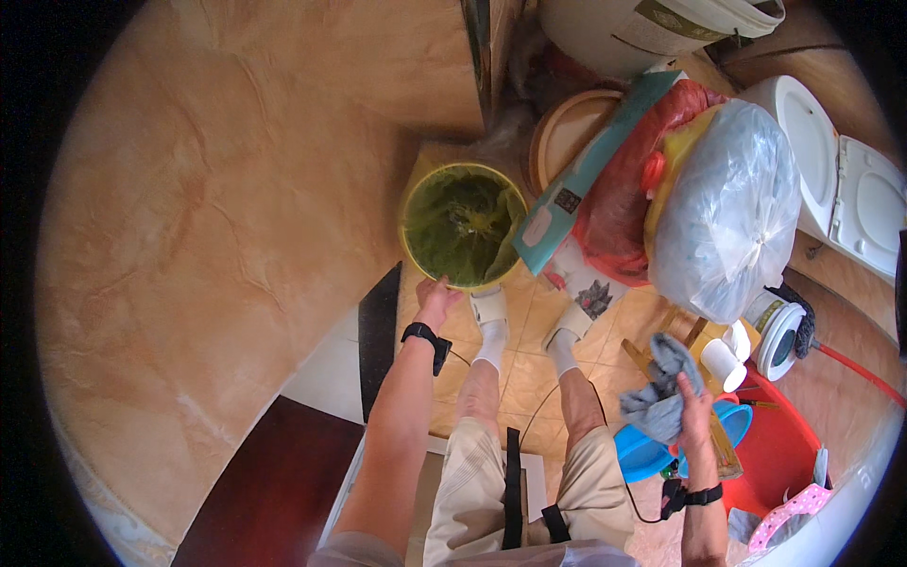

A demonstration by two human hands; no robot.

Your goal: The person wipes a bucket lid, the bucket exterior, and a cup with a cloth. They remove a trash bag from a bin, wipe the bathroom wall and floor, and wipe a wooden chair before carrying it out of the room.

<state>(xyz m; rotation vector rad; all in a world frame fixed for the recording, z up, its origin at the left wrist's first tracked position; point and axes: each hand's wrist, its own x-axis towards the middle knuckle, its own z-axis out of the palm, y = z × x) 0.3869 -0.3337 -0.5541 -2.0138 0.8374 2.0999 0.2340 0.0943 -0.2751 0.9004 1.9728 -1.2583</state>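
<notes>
My left hand [437, 300] is at the near rim of a round yellow-green bin [522, 248], its fingers closed on the edge. A dark green plastic liner [463, 222] covers the inside of the bin, gathered at the bottom. Held out to the right, my right hand [696, 413] grips a crumpled grey cloth [661, 389]. The cloth hangs above a blue basin [645, 452], hiding part of it. Black bands circle both my wrists.
Right of the bin stand a teal box [548, 222], a red bag [614, 203] and a large clear plastic bag [727, 217]. A white bucket [633, 33] is behind them. A red tub [789, 444], paper rolls [724, 364] and a red-handled mop [855, 370] lie at right.
</notes>
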